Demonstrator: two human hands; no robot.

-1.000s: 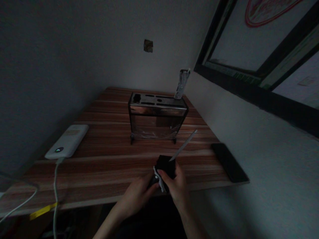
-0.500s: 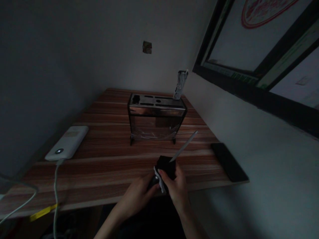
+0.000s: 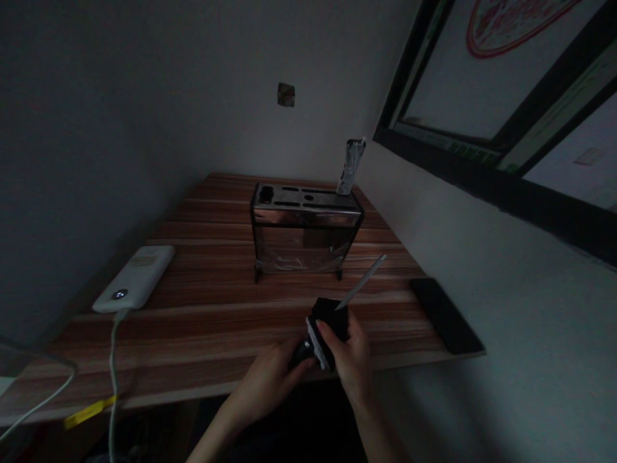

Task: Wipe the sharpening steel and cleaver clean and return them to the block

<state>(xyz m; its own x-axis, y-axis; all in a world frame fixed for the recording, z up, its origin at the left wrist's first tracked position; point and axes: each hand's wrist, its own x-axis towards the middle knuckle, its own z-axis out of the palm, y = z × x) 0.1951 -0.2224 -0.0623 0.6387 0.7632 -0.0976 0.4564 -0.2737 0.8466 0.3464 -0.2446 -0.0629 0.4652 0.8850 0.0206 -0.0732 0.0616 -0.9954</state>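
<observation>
Over the near edge of the wooden table (image 3: 202, 321), my left hand (image 3: 270, 379) grips the dark handle of a knife (image 3: 362, 283), whose pale blade points up and to the right. Closed around the base of that blade is my right hand (image 3: 349, 360), holding a dark cloth (image 3: 328, 321) with a white edge. Both hands touch each other at the handle. Behind them stands a metal and clear knife block (image 3: 304, 231) with slots in its top.
A white power bank (image 3: 135, 278) with a lit dot and a cable lies at the left. A black phone (image 3: 446, 314) lies at the table's right edge by the wall. A silvery tube (image 3: 350, 167) stands behind the block. A dark window frame is upper right.
The view has drifted slightly, so hands, knife and cloth sit a little further right in the picture. The grip of both hands is unchanged.
</observation>
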